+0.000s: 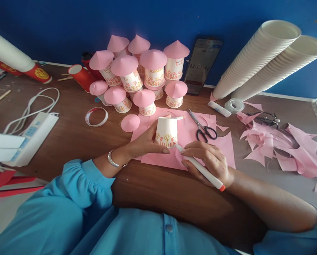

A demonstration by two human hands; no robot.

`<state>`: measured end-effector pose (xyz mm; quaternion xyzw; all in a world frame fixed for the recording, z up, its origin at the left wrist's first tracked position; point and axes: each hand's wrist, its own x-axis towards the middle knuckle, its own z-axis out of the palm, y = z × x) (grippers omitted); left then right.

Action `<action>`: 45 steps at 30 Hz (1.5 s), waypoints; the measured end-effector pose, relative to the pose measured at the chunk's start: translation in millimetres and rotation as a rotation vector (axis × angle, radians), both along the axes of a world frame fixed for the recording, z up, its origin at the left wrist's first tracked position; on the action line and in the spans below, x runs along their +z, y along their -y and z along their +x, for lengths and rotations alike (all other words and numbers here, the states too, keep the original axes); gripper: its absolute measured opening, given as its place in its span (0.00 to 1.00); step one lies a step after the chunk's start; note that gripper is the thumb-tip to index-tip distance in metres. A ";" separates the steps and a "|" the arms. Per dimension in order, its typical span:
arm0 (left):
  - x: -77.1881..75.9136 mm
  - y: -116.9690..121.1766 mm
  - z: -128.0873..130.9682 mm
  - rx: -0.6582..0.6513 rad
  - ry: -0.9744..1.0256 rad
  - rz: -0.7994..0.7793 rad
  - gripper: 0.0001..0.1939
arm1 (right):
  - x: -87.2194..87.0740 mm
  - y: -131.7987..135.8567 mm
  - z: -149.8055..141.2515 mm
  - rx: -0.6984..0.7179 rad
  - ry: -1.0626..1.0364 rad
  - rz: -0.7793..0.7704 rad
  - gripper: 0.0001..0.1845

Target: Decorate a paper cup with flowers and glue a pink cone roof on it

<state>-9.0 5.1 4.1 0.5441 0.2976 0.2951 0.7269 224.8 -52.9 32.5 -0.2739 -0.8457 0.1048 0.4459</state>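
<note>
My left hand (145,141) is wrapped round an upturned white paper cup (167,130) with orange and yellow flowers drawn along its rim. My right hand (208,159) grips a white marker with an orange end (201,169), its tip touching the cup's lower right edge. Both rest on pink paper sheets (190,141) on the brown table. A loose pink paper cone (130,122) lies just left of the cup.
Several finished cups with pink cone roofs (145,74) stand behind. Scissors (205,128) lie right of the cup. Two long stacks of white cups (264,60), a tape roll (234,105), a phone (203,65), pink scraps (286,145) and a power strip (28,138) surround the work area.
</note>
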 end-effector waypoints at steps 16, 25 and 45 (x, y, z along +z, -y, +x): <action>6.7 1.8 5.5 0.036 -0.078 0.049 0.64 | -1.6 0.8 -4.3 0.012 0.009 -0.014 0.13; 9.9 3.3 7.5 0.025 -0.083 0.014 0.65 | -2.1 -0.1 -5.4 0.006 0.008 -0.014 0.15; 10.2 3.6 7.9 0.025 -0.093 0.022 0.65 | -4.1 -0.4 -6.3 0.016 0.000 -0.013 0.16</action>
